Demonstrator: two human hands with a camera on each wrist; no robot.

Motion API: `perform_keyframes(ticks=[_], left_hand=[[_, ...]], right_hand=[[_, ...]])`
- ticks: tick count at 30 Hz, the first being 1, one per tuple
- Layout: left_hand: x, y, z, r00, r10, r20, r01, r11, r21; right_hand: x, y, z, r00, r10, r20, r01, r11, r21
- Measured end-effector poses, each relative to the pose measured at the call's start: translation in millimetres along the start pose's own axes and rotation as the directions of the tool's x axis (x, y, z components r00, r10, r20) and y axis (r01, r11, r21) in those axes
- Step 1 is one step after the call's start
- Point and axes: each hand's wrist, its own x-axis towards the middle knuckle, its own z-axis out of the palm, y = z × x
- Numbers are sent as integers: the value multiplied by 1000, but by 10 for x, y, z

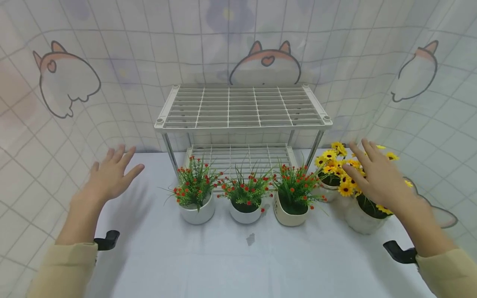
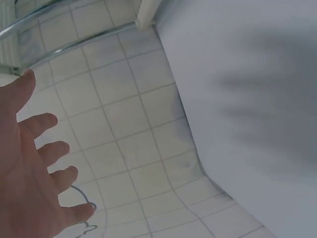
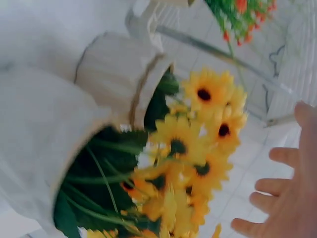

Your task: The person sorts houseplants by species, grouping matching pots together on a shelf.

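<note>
My left hand (image 1: 112, 176) is raised over the left side of the table with its fingers spread, holding nothing. On the right, my right hand (image 1: 381, 176) hovers over the yellow potted flowers (image 1: 345, 189), fingers extended and nothing in its grasp. In the right wrist view its fingers (image 3: 270, 198) stand apart beside the yellow blooms (image 3: 203, 168). Two pale pots hold these flowers, a rear pot (image 1: 328, 192) and a front pot (image 1: 363, 217). Three red-flowered plants line up in the middle: a left pot (image 1: 199, 212), a middle pot (image 1: 246, 215) and a cream right pot (image 1: 288, 213).
Behind the red plants stands a white two-tier wire rack (image 1: 242, 107) with metal legs, its lower shelf (image 1: 242, 153) partly hidden by them. A white cloth covers the table (image 1: 223, 265), marked by a small grey spot (image 1: 251, 239). Checked curtains (image 1: 138, 62) surround the back and sides.
</note>
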Motion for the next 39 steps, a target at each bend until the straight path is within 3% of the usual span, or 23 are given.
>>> perform_keyframes(ticks=[5,10,16,22,25,26,28,30,33,35,39], left_hand=[[-41,135,24,997,36,-65,-37,999,-8],[-85,288,64,989,63,-131,-70,996,-55],[-116,464,84,975,78,-210,-119,975,-188],[-71,658,87,929,68,-365,-177,945,-274],[-30,759,98,894,59,-444,-228,913,-338],[-13,786,102,884,53,-465,-245,898,-364],[28,831,99,865,37,-500,-275,869,-411],[64,872,87,854,7,-520,-288,839,-462],[111,925,71,849,-28,-528,-303,793,-529],[134,962,63,850,-48,-525,-302,772,-560],[176,1027,28,864,-95,-495,-276,733,-622]], right_hand=[[-156,-205,100,974,-62,-217,75,996,54],[-314,-383,243,913,-83,-399,128,988,86],[-456,-521,435,834,-77,-546,202,964,173],[-578,-698,693,753,13,-658,248,920,303],[-692,-806,836,757,114,-644,224,880,420],[-730,-845,880,767,155,-623,202,863,464],[-787,-931,957,794,276,-542,125,798,589],[-814,-1009,1035,811,394,-432,40,700,713],[-835,-1112,1144,808,546,-221,-124,524,843],[-844,-1162,1224,800,592,-95,-220,438,872],[-837,-1247,1348,793,590,153,-420,347,839]])
